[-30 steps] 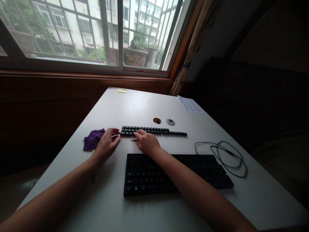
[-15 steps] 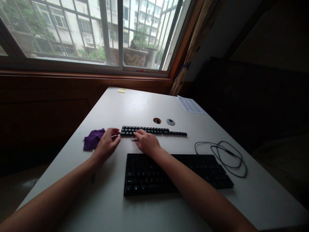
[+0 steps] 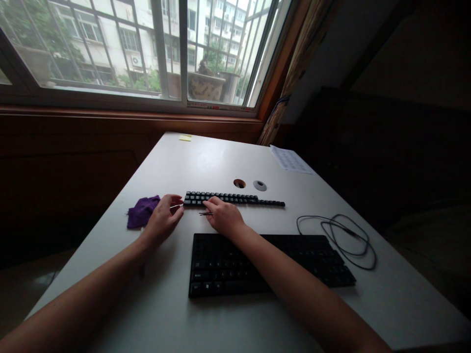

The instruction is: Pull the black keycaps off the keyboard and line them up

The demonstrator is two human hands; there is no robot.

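Rows of loose black keycaps (image 3: 235, 198) lie lined up on the white table. At the left end of the rows, my left hand (image 3: 166, 215) has its thumb and fingers apart, with the fingertips beside the end keycap. My right hand (image 3: 224, 215) rests over the front row, its fingertips on the keycaps. A thin dark metal tool with a split tip (image 3: 205, 214) sticks out to the left from under its curled fingers. Nearer to me lies a black keyboard (image 3: 228, 264) with its upper key rows bare; my right forearm crosses above it and hides part.
Left of my left hand is a crumpled purple cloth (image 3: 143, 212). A looped black cable (image 3: 351, 230) lies at the right. Behind the keycaps are a round hole (image 3: 239, 184) and a grey cover (image 3: 260, 186). Printed paper (image 3: 290, 159) and yellow sticky notes (image 3: 185, 138) lie farther back.
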